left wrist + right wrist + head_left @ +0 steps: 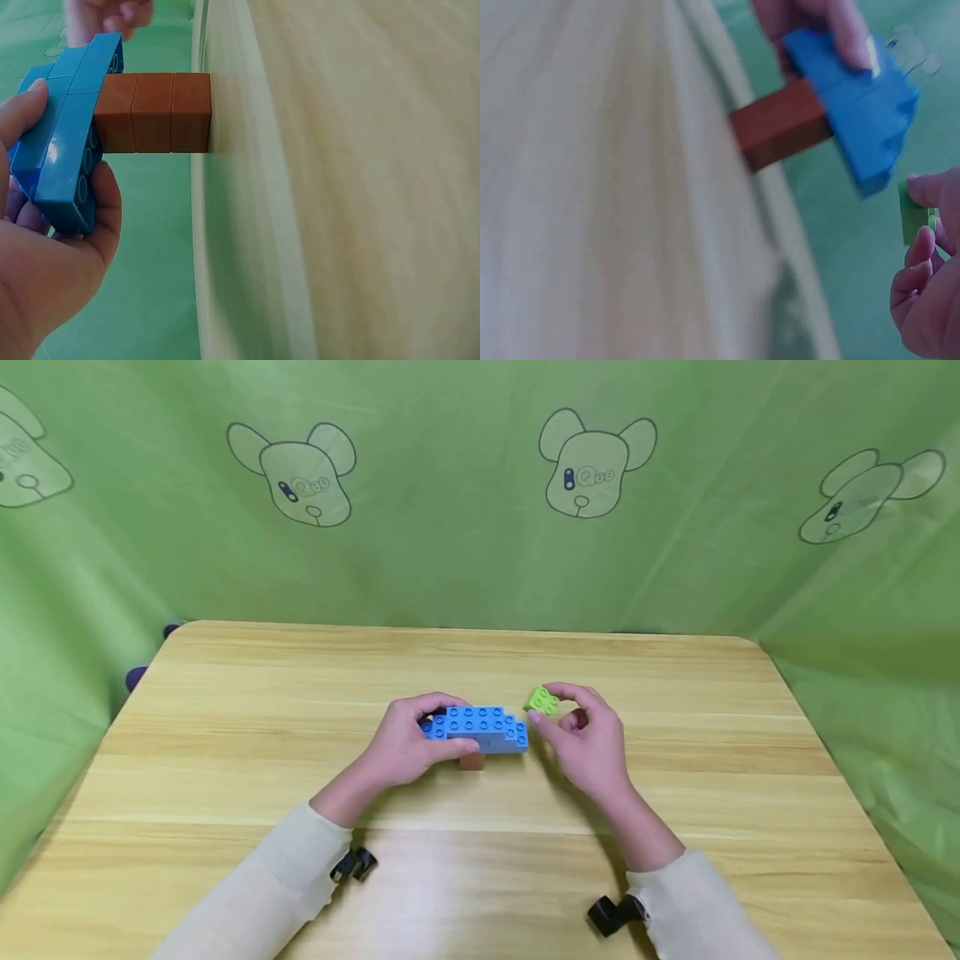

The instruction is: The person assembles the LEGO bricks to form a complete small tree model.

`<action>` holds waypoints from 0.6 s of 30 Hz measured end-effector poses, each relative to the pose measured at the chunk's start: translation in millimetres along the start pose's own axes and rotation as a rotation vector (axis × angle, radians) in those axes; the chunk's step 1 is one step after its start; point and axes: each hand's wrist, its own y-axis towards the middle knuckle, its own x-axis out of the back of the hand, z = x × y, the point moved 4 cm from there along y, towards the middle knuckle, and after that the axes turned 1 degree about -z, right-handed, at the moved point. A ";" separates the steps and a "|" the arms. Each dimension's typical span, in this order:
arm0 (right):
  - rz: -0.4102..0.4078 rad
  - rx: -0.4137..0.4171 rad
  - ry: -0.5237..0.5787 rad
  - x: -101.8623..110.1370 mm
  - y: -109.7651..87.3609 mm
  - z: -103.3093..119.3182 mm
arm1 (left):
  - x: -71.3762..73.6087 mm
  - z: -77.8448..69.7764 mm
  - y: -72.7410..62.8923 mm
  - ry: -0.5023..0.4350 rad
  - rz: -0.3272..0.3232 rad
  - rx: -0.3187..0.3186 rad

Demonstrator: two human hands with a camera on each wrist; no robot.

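Observation:
A stepped structure of blue toy bricks [474,723] tops a column of stacked brown bricks [153,112], which stands upright on the table. My left hand [408,739] grips the blue part at its left end, thumb along the near side and fingers behind. Just right of the structure, my right hand [592,739] pinches a small light green brick [542,701] between thumb and index finger, studs showing. In the right wrist view the green brick [913,216] is apart from the blue end. The column is mostly hidden under the blue bricks in the head view.
The wood-grain table [262,693] extends on all sides of the hands. Behind it hangs a green curtain [450,527] with printed bear heads. Black camera mounts [615,914] show at both wrists, close over the tabletop.

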 end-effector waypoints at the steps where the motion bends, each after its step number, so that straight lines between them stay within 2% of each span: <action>1: 0.003 0.010 0.028 0.1 -0.6 6.8 | 0.2 -0.2 0.1 0.000 0.000 -0.001; 4: 0.023 0.041 0.105 0.3 -3.0 31.4 | 0.5 0.1 0.3 -0.003 0.003 0.002; 9: 0.097 0.090 0.175 -2.1 -8.6 71.8 | 0.8 0.8 0.1 -0.005 0.004 0.003; 14: 0.160 0.134 0.212 -10.4 -9.0 86.4 | 0.7 1.6 0.8 -0.013 0.007 -0.016; 18: 0.221 0.188 0.171 -19.6 -8.2 93.7 | 1.9 2.1 1.1 -0.003 0.000 -0.022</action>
